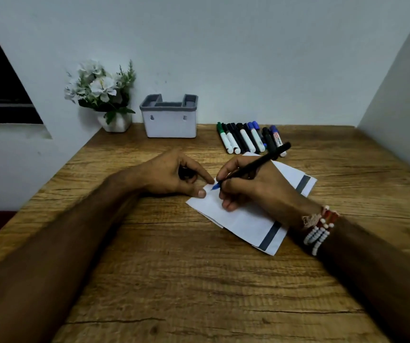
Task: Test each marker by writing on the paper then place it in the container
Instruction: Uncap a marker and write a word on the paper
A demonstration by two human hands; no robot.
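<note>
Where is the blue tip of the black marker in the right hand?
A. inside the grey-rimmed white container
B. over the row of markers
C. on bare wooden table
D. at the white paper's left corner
D: the right hand holds the black marker with its blue tip at the left corner of the white paper, beside the left hand gripping what looks like a black cap.

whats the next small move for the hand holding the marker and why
Probably drag the tip a short way across the paper to leave a test line. The right hand grips the black marker with its blue tip at the paper's left corner, where no ink shows yet; the left hand pins that edge and holds what looks like the cap.
</note>
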